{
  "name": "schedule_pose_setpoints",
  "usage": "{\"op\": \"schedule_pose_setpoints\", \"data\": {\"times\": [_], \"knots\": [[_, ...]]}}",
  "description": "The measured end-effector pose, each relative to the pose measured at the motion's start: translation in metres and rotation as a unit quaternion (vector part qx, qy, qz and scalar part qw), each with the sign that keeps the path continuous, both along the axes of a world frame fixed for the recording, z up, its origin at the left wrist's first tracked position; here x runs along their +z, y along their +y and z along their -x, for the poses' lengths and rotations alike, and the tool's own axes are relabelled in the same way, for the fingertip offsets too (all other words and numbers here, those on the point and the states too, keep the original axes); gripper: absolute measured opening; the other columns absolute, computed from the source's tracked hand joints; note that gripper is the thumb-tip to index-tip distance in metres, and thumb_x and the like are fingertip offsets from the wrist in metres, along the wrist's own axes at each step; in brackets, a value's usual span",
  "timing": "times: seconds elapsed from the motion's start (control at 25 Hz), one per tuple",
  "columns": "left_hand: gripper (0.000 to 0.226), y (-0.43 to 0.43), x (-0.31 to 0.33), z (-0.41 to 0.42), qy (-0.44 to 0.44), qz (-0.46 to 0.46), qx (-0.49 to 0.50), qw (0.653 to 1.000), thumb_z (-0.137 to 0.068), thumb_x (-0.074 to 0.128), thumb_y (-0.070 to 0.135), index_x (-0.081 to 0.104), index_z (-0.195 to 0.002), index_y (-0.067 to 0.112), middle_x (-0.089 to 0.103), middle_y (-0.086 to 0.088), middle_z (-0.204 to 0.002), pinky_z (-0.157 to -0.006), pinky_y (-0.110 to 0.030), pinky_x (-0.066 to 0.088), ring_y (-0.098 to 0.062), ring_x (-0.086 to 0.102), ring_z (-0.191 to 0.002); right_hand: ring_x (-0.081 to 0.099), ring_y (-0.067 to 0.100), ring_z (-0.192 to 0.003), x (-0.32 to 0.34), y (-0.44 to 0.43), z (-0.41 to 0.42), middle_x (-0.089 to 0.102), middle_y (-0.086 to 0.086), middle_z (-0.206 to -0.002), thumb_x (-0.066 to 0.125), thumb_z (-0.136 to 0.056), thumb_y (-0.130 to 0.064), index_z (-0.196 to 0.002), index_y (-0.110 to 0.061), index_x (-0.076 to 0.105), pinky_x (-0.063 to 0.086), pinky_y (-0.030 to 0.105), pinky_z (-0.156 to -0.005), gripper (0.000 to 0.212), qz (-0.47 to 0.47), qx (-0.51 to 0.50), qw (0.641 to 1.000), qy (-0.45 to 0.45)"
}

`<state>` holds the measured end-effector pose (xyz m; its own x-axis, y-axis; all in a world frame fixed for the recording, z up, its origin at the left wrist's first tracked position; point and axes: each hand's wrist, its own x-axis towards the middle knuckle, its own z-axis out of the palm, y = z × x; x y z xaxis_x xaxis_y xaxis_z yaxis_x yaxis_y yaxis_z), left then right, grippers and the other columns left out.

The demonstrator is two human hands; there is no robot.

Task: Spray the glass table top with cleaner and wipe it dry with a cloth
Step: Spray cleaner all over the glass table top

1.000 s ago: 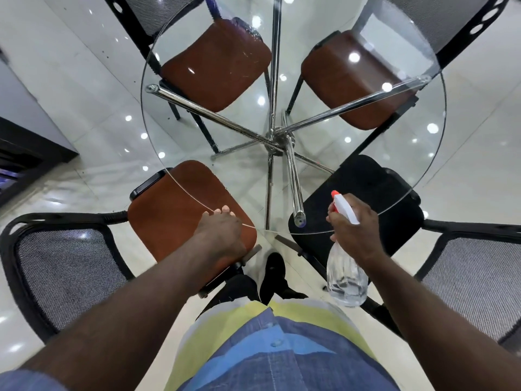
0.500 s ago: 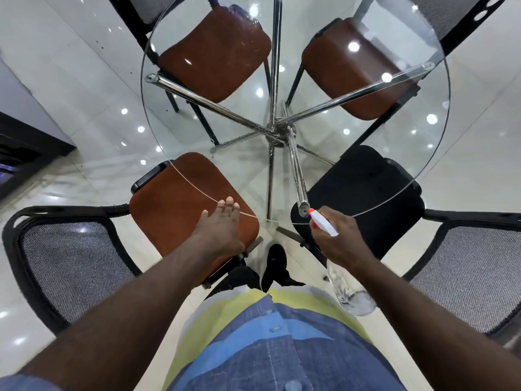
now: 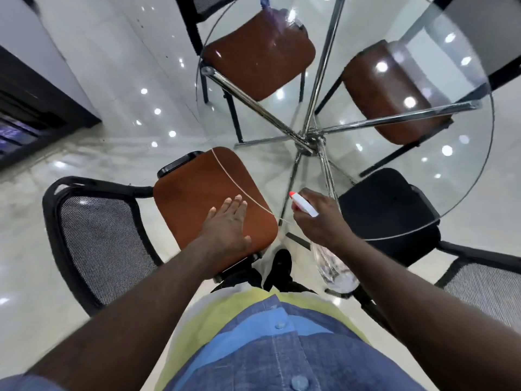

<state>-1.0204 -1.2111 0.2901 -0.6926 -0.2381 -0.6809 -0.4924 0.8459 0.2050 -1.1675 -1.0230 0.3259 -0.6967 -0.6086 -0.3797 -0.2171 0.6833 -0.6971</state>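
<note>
The round glass table top [image 3: 439,165] lies ahead on chrome legs [image 3: 313,139], its near rim crossing just past my fingertips. My right hand [image 3: 318,221] grips a clear spray bottle [image 3: 335,266] by its neck. The bottle's white head with an orange nozzle [image 3: 303,206] points left over the table's near rim. My left hand [image 3: 225,224] hovers flat with straight fingers just short of the rim, above a brown chair seat. No cloth is visible.
Brown-seated chairs stand at near left [image 3: 208,198], far left [image 3: 259,52] and far right [image 3: 389,91]; a black-seated chair [image 3: 392,207] is at near right. Mesh chair backs [image 3: 93,244] flank me. Glossy white floor tiles [image 3: 112,80] spread to the left, with dark furniture [image 3: 25,114] at the far left.
My right hand lowered the bottle from upright to tilted and swung its nozzle left toward the table rim. My left hand's fingers straightened at the rim. The view shifted left.
</note>
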Motion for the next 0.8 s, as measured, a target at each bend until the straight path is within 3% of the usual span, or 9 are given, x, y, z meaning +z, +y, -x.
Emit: {"op": "schedule_pose_setpoints", "data": {"times": [0.16,0.36,0.56,0.8], "knots": [[0.097,-0.016,0.001,-0.005,0.022,-0.015,0.0,1.0,-0.096,0.059,0.05,-0.001,-0.166,0.019,-0.01,0.002,-0.174,-0.13,-0.047,0.007,-0.018,-0.006,-0.16,0.058,0.015,-0.066,0.007,-0.048,0.006,0.065,-0.001,-0.076,0.063,-0.092,-0.009,-0.088,-0.013,0.07,0.043,0.017,-0.058,0.009,-0.008,-0.017,0.999,0.035],[0.098,-0.02,-0.001,-0.002,0.041,-0.038,-0.025,0.998,-0.095,0.059,0.05,-0.001,-0.166,0.019,-0.01,0.002,-0.174,-0.13,-0.047,0.007,-0.018,-0.006,-0.16,0.057,0.009,-0.063,0.016,-0.053,-0.002,0.064,0.0,-0.077,0.066,-0.088,-0.005,-0.085,-0.018,0.066,0.041,0.011,-0.054,0.013,0.0,-0.013,0.999,0.031],[0.096,-0.01,0.006,0.018,0.055,-0.05,-0.082,0.994,-0.096,0.06,0.048,0.0,-0.166,0.019,-0.013,0.001,-0.174,-0.13,-0.047,0.006,-0.018,-0.007,-0.16,0.062,0.021,-0.07,0.008,0.005,-0.009,0.065,-0.002,-0.078,0.067,-0.088,-0.005,-0.084,-0.021,0.063,0.051,0.035,-0.064,0.016,-0.003,-0.032,0.998,0.054],[0.094,0.023,0.013,0.046,0.056,-0.036,-0.142,0.988,-0.096,0.058,0.047,0.002,-0.166,0.019,-0.011,0.0,-0.174,-0.129,-0.046,0.005,-0.019,-0.006,-0.161,0.059,0.015,-0.067,-0.016,0.088,-0.019,0.062,-0.004,-0.076,0.066,-0.094,-0.009,-0.081,-0.023,0.058,0.048,0.037,-0.061,0.02,-0.013,-0.066,0.997,0.04]]}}
